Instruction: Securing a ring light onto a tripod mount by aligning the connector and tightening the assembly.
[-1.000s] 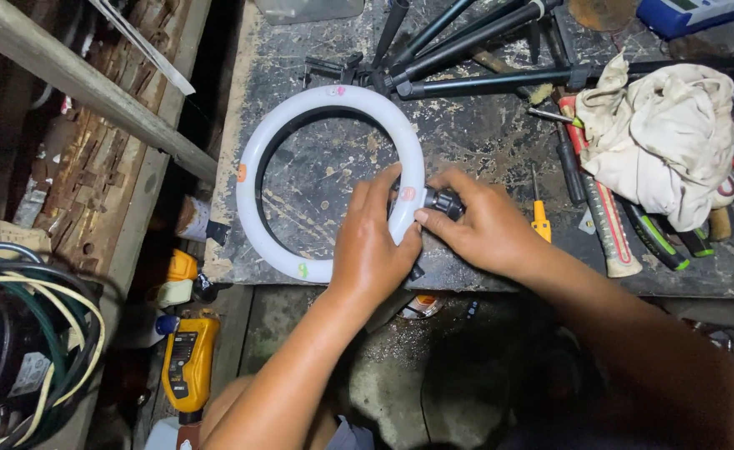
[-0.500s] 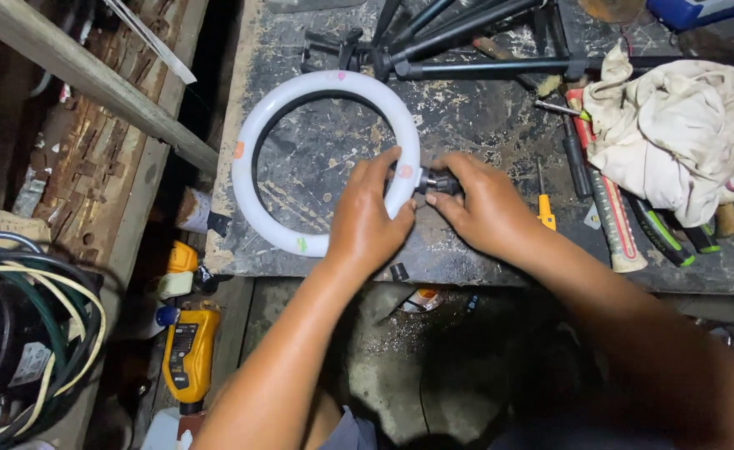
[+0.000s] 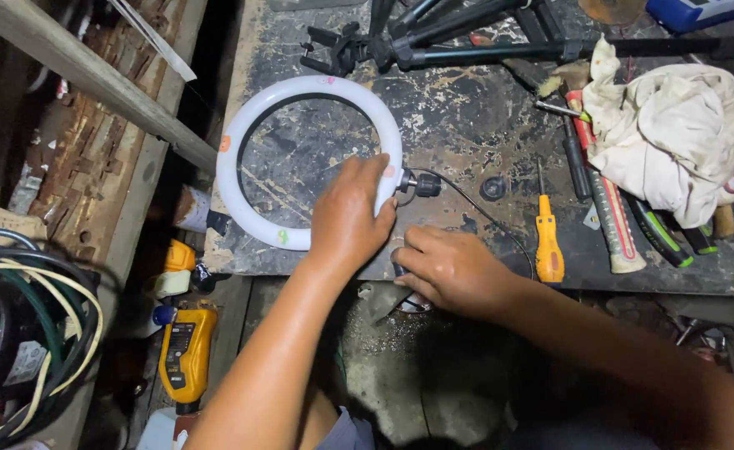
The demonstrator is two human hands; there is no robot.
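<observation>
A dark, paint-scarred metal workbench (image 3: 467,125) fills the upper part of the view, its near edge just in front of the person. Across its far side lies a folded black tripod (image 3: 433,42), legs bundled together, and at the right a crumpled cream-white rag (image 3: 675,133) is heaped over a row of hand tools.

The largest thing in hand is a white plastic ring light (image 3: 242,133), lying flat near the bench's left front corner. The left hand (image 3: 350,217) presses down on the ring's lower right arc, palm over the tube and fingers together and curled onto it, which looks like a hold meant to pin the ring in place. Just beside that hand, a short black connector stub (image 3: 421,183) sticks out of the ring toward the right, and a thin black cable (image 3: 492,221) runs from it across the bench.

The right hand (image 3: 450,267) rests at the bench's front edge, near the left hand but apart from the stub, fingers bent inward; whether they clamp anything I cannot tell.

Further right lies 1 small yellow-handled screwdriver (image 3: 548,242), tip pointing away. Below the bench, at left, sits a yellow handheld multimeter (image 3: 185,350).
</observation>
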